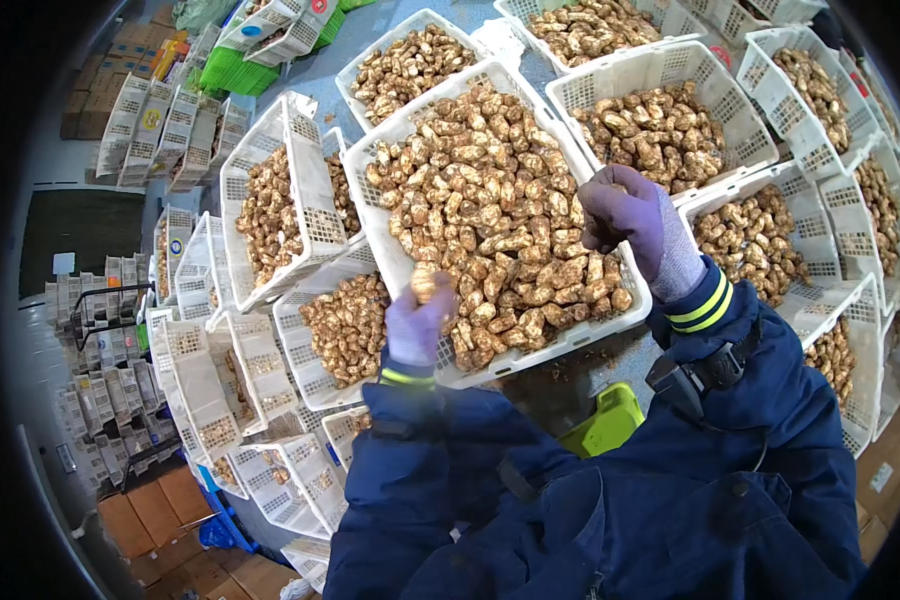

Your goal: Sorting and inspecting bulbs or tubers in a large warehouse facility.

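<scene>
A white plastic crate (641,300) heaped with brown, knobbly root tubers (487,187) stands before me. My left hand (420,315), in a purple-grey glove and blurred, is at the crate's near left rim with one pale brown tuber (424,282) between its fingers. Over the crate's right rim is my right hand (626,206), also gloved, with its fingers curled. Something dark shows beneath those fingers; whether it is a tuber or the glove's palm I cannot tell.
More white crates of tubers surround the middle one, such as those at the upper right (765,150), left (229,225) and lower left (307,397). A lime-green plastic object (607,420) is below the near rim. Cardboard boxes (150,517) lie at the lower left.
</scene>
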Available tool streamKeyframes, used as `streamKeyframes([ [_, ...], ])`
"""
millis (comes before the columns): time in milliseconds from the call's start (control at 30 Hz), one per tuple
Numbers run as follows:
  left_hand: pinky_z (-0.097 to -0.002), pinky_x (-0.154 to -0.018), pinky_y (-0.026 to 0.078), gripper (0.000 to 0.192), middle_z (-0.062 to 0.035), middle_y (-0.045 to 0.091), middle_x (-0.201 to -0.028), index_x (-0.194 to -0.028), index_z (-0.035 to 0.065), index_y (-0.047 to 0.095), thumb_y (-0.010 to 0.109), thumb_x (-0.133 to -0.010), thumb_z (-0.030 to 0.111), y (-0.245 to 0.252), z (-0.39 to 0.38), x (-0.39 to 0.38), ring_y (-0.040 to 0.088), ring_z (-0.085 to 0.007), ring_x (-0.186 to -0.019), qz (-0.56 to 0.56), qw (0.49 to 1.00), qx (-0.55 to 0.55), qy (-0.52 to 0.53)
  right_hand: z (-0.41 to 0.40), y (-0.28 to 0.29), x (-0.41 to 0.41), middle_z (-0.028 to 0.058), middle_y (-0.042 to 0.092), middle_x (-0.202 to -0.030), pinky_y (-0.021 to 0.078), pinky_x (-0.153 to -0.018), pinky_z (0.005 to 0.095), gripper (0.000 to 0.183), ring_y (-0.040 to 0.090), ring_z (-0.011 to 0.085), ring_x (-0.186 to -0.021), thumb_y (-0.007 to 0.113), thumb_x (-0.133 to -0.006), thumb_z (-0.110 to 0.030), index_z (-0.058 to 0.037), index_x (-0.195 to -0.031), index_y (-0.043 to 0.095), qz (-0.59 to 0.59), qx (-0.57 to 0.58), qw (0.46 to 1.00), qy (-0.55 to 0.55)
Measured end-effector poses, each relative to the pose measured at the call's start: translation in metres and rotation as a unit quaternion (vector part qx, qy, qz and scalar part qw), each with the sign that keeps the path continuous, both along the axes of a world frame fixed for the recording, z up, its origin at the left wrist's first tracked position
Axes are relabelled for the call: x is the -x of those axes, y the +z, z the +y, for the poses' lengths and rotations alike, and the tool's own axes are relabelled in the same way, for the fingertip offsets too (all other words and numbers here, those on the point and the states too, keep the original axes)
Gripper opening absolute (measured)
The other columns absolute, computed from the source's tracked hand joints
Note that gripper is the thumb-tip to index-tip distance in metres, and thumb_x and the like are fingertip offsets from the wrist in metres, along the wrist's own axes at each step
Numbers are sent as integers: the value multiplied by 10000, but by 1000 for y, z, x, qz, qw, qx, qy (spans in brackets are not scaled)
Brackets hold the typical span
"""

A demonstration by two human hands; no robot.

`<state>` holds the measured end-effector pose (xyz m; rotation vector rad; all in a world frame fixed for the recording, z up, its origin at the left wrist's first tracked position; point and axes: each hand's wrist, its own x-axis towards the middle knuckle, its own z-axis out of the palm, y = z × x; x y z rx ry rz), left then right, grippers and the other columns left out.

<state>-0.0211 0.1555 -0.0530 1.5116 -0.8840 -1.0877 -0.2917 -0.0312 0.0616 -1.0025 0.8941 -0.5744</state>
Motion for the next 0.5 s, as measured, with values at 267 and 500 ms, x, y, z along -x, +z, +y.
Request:
streamKeyframes([
  [267,-373,-828,496,492,-166,639,-1030,-1240,85,571,685,-803,281,-12,-48,55,626,-302,-903,-394,856,-320,-97,9,-10,-10,18,555,-662,437,-570,249,288,541,92,-613,648,-817,-301,-37,-926,612,131,114,982,71],
  [500,-373,-684,565,514,-169,637,-1026,-1320,46,441,559,-925,353,64,-18,75,655,-258,-833,347,937,-35,-6,11,-25,-8,59,590,-1011,525,-762,297,509,607,170,-842,538,-897,-277,-42,-1337,439,-123,-156,978,58],
])
